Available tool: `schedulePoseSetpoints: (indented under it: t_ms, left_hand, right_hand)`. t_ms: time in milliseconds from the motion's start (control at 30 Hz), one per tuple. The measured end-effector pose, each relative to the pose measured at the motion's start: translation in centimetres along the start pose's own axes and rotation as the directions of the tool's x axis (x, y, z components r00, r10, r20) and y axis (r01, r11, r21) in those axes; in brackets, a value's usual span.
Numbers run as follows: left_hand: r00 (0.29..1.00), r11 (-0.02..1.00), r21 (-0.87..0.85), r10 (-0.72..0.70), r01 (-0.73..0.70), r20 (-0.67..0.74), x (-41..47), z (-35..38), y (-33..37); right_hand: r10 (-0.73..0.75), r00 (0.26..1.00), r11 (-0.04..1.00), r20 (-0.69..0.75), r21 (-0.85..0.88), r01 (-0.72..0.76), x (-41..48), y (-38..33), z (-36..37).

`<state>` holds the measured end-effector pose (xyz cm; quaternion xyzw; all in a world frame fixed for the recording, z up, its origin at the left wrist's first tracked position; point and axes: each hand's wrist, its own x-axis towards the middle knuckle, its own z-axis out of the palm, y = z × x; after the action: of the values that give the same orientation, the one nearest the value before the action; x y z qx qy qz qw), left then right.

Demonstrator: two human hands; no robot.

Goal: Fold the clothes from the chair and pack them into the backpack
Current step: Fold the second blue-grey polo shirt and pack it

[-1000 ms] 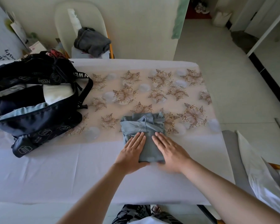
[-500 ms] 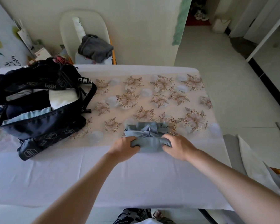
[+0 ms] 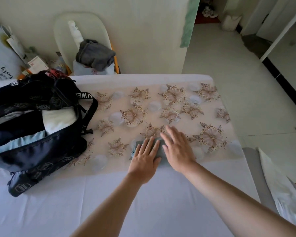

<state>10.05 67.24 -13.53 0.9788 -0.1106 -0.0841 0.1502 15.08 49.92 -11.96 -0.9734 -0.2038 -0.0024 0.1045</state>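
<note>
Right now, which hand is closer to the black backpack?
Left. The left hand lies flat on the folded grey-blue garment, on the side toward the backpack. The right hand is over the garment's other side, farther from the backpack.

Beige flower-patterned cloth (image 3: 154,93) across white-sheeted desk (image 3: 75,202), pale green fabric strip (image 3: 190,23) hanging at wall corner, white bag (image 3: 230,21) on pale tiled floor (image 3: 246,82) beyond, loose papers (image 3: 37,65) far left.
</note>
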Motion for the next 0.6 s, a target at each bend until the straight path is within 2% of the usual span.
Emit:
schedulePoseSetpoints:
  t_ms: [67,133,233,367,533,600]
  left_hand:
    - [0.998,0.998,-0.009,-0.057,0.058,0.041,0.0,0.0,-0.5]
    - [0.983,0.984,-0.066,-0.159,0.165,0.09,0.0,-0.1,-1.0]
    - [0.922,0.895,-0.232,-0.351,0.382,0.162,0.6,-0.5,-1.7]
    - [0.822,0.75,-0.337,-0.533,0.569,0.2,3.1,-2.7,-1.9]
    - [0.691,0.534,-0.441,-0.596,0.721,0.408,5.6,-5.9,-1.6]
    - [0.683,0.54,-0.418,-0.56,0.73,0.469,6.0,-6.1,-2.1]
  right_hand:
    - [-0.084,0.982,0.996,0.17,0.021,0.082,0.1,0.0,0.9]
    - [-0.067,0.964,0.996,0.258,0.067,0.051,0.1,0.5,1.8]
    - [-0.04,0.962,0.995,0.269,0.095,0.015,0.4,1.0,2.2]
    - [-0.007,0.956,0.993,0.295,0.118,-0.029,0.6,0.9,2.0]
    - [0.018,0.941,0.989,0.338,0.13,-0.065,0.2,0.6,1.2]
    - [0.021,0.946,0.987,0.324,0.146,-0.072,-0.4,0.4,1.0]
